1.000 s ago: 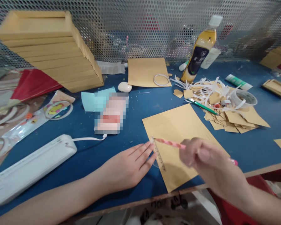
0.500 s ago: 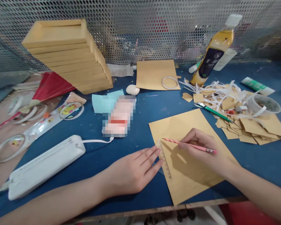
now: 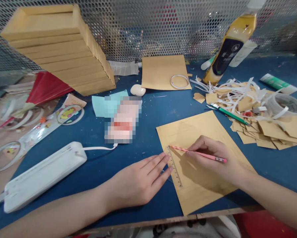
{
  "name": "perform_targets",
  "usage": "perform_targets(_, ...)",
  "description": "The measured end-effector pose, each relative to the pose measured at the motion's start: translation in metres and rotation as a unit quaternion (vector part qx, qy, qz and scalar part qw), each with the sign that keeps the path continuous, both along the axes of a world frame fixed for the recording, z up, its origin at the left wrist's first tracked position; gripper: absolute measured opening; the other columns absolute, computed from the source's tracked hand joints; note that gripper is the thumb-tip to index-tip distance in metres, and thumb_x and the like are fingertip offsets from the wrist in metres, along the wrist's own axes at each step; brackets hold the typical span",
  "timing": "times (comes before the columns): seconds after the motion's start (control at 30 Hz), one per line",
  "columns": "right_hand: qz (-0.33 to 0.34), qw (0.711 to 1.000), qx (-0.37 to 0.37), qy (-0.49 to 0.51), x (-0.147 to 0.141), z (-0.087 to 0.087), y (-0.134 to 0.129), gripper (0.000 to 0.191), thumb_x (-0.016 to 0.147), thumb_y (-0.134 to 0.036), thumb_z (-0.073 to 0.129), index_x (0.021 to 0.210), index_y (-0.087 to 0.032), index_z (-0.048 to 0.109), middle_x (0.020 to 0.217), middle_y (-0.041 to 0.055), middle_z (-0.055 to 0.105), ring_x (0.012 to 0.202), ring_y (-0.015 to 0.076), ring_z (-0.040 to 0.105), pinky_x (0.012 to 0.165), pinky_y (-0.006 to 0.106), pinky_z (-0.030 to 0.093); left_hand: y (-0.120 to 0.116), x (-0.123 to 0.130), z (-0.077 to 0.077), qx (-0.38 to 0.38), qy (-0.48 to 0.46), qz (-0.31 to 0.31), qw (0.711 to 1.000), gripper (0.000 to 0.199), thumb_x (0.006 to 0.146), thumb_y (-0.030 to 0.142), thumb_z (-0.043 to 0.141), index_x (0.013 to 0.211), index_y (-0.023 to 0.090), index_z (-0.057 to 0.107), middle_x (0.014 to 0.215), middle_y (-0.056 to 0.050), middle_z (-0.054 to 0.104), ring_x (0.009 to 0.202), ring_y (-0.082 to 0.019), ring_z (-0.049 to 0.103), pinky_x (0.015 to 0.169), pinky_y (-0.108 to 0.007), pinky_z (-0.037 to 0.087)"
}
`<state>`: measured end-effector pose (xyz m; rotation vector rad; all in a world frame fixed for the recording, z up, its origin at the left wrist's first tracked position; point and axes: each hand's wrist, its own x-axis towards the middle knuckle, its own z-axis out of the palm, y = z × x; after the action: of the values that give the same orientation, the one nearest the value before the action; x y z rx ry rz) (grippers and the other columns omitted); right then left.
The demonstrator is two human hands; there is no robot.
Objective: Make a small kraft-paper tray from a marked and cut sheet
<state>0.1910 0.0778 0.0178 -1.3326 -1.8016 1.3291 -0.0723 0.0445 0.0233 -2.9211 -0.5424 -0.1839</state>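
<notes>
A tan paper sheet (image 3: pixel 205 181) lies near the front edge of the blue table. Along its left side rests a clear ruler (image 3: pixel 175 170), pressed down under the fingertips of my left hand (image 3: pixel 145 180), whose fingers lie nearly flat and slightly apart. In my right hand (image 3: pixel 211 157) is a pink pencil (image 3: pixel 203 154), pinched between thumb and fingers, its tip at the ruler's upper end on the paper.
At the back left stands a stack of tan trays (image 3: pixel 61 56). A phone (image 3: pixel 122 122) and a white power strip (image 3: pixel 44 175) lie on the left. Paper scraps (image 3: pixel 270 130), a green cutter (image 3: pixel 229 114) and a bottle (image 3: pixel 228 49) occupy the right.
The pencil tip has moved slightly down and left, to the ruler's upper end. My left hand stays on the ruler. The camera view has shifted a little.
</notes>
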Motion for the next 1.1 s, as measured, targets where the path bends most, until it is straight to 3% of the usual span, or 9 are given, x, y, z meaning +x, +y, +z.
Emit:
perform_targets(0.23,0.034,0.999,0.013,-0.002,0.004,0.001,0.000,0.017,0.088,-0.036,0.061,0.084,-0.019,0.060,0.076,0.0017,0.063,0.063,0.0124,0.055,0.054,0.024,0.041,0.000,0.001,0.001,0.004,0.010,0.000,1.000,0.037,0.094,0.013,0.043,0.128,0.002,0.054,0.129,-0.023,0.056,0.123,-0.031,0.053,0.099,-0.041,0.047)
perform_targets(0.87,0.032,0.999,0.017,0.002,0.007,-0.006,-0.001,0.013,0.087,-0.033,0.063,0.086,-0.021,0.060,0.078,0.0017,0.066,0.063,0.0123,0.056,0.053,0.022,0.041,0.000,0.002,0.001,0.007,0.015,0.001,1.000,0.037,0.095,0.013,0.041,0.127,0.002,0.053,0.129,-0.023,0.056,0.123,-0.031,0.053,0.099,-0.041,0.047)
perform_targets(1.1,0.094,0.995,0.011,-0.014,0.014,0.010,-0.005,0.008,0.088,-0.028,0.061,0.083,-0.021,0.059,0.082,0.0024,0.066,0.070,0.0143,0.060,0.060,0.024,0.046,-0.002,0.003,0.001,0.012,0.025,0.000,1.000,0.036,0.095,0.015,0.043,0.127,0.000,0.053,0.129,-0.024,0.055,0.123,-0.030,0.053,0.102,-0.042,0.044)
